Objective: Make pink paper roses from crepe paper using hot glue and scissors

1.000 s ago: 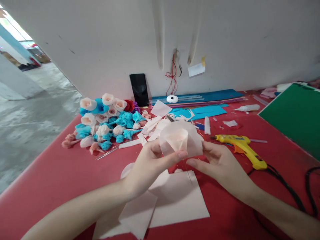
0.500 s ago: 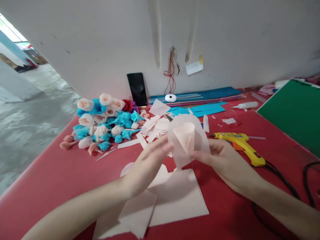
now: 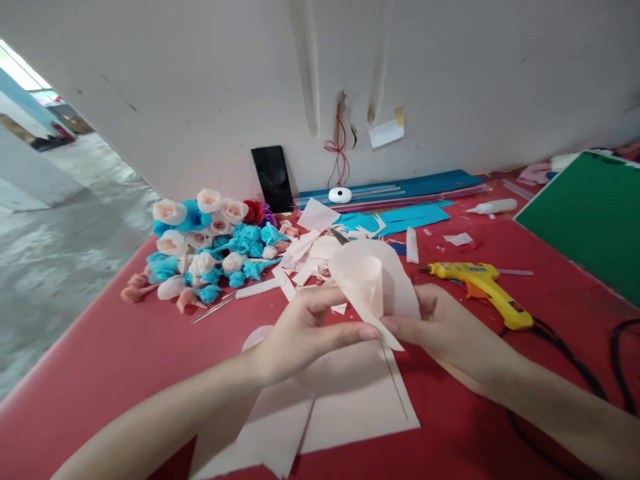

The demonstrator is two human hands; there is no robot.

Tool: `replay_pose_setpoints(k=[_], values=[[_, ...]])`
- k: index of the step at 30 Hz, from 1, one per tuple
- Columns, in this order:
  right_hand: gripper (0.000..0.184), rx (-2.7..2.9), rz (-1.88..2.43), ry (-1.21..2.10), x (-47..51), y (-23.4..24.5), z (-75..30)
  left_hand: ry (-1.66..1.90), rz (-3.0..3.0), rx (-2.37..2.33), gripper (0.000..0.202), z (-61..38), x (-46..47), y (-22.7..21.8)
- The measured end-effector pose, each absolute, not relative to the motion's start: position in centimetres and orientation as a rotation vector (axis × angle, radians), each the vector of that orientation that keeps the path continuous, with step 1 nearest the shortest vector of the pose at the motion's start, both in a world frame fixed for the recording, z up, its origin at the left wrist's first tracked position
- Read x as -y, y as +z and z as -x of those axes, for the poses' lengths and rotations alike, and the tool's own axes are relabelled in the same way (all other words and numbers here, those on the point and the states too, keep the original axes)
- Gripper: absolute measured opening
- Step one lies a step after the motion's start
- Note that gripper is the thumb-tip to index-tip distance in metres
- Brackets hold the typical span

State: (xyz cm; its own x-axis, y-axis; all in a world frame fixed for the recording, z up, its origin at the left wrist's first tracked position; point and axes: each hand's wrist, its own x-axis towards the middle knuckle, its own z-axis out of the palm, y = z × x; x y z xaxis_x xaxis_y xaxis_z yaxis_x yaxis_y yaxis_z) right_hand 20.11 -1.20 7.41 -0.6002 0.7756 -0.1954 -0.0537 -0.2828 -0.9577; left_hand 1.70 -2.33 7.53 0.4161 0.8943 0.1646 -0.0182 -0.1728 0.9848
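Above the red table (image 3: pixel 100 347) I hold a pale pink paper cone (image 3: pixel 373 283), rolled with its wide mouth up and away from me. My left hand (image 3: pixel 310 330) pinches its lower edge with thumb and fingers. My right hand (image 3: pixel 445 327) grips the cone's right side and its pointed bottom. Flat pale pink paper sheets (image 3: pixel 350 400) lie on the table right under my hands.
A pile of blue and pink paper flowers (image 3: pixel 210 243) lies at the back left, with paper scraps (image 3: pixel 310 250) beside it. A yellow glue gun (image 3: pixel 483 283) with a black cord lies to the right. Blue sheets (image 3: pixel 400 217), a black phone (image 3: pixel 273 179) and a green board (image 3: pixel 595 220) stand further back.
The cone has been turned and rolled tighter between my hands. My left hand came back onto its lower edge after sliding along it; both hands sit slightly lower.
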Motion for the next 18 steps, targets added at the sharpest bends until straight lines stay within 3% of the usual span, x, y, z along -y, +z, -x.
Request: replay_pose_setpoints(k=[7, 18], values=[[0.021, 1.379, 0.941, 1.934, 1.3, 7.17, -20.11, 0.981, -1.429, -0.762, 0.008, -1.88, 2.18, 7.11], [0.013, 1.403, 0.912, 1.925, 0.85, 7.18, -20.01, 0.949, -1.307, -0.756, 0.005, -1.78, 1.96, 6.75]])
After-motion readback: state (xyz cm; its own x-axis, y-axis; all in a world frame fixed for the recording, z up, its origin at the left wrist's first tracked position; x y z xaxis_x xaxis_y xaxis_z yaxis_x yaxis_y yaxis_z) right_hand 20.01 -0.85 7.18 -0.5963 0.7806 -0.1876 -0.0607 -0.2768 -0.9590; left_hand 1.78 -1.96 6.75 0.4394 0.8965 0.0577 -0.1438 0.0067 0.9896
